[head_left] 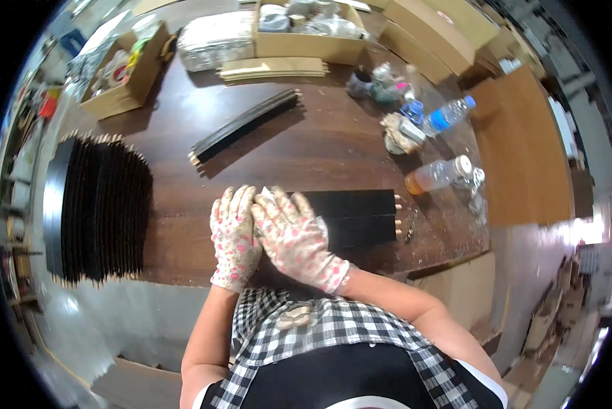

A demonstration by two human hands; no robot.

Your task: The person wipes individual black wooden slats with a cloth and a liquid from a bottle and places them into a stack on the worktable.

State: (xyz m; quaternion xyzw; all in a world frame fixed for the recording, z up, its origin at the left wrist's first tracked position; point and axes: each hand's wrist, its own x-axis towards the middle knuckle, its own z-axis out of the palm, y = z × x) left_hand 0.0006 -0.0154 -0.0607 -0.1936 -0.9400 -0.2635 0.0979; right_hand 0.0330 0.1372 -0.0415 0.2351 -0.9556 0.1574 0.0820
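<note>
Two black boards [360,213] lie side by side on the table before me, with short wooden dowels sticking out of their right ends. My right hand [295,238], in a flower-patterned glove, rests across their left part, its fingers stretched out and hiding that end. A small white scrap [267,194] shows by its fingertips; I cannot tell what it is. Close against it is my left hand [235,238], gloved the same way, fingers straight and pointing away from me, at the boards' left end. Farther off, another pair of black boards [246,128] lies slantwise.
A long row of stacked black boards [101,208] stands at the table's left edge. Bottles [437,174] and small jars line the right side. Open cartons [309,46], a plastic-wrapped bundle [217,41] and pale wooden strips [273,69] sit at the back.
</note>
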